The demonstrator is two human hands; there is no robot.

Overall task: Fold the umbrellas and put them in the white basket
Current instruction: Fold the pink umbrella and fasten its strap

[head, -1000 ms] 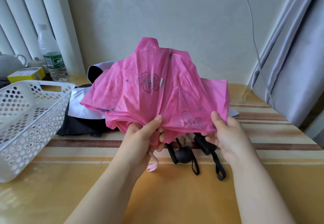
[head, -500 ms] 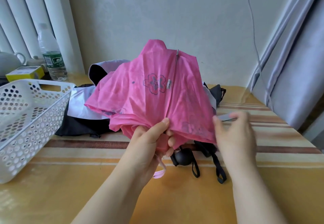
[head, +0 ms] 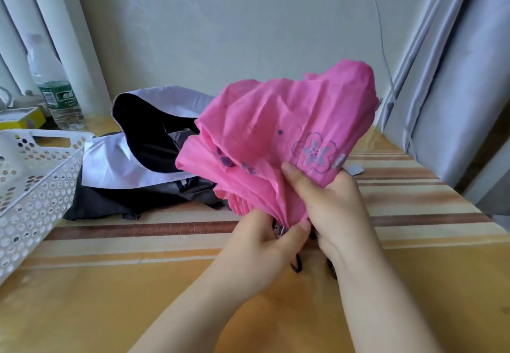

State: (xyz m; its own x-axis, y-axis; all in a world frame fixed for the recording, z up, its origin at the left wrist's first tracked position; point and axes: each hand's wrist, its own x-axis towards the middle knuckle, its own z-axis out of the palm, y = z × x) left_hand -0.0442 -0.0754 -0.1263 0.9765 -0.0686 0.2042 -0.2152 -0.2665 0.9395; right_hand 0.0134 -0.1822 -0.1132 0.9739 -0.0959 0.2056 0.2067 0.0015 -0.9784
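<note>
Gripping pink umbrella (head: 278, 131) with both hands: left hand (head: 259, 245) fingers curled round its gathered base, right hand (head: 328, 203) pinching the fabric above. Umbrella held above counter (head: 110, 283), near centre. Black-and-white umbrella (head: 132, 165) behind; white basket (head: 36, 187) far left.

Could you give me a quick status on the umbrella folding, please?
Both hands, left hand and right hand, gripping pink umbrella, canopy gathered. White basket waits left. Nothing blocking.
</note>
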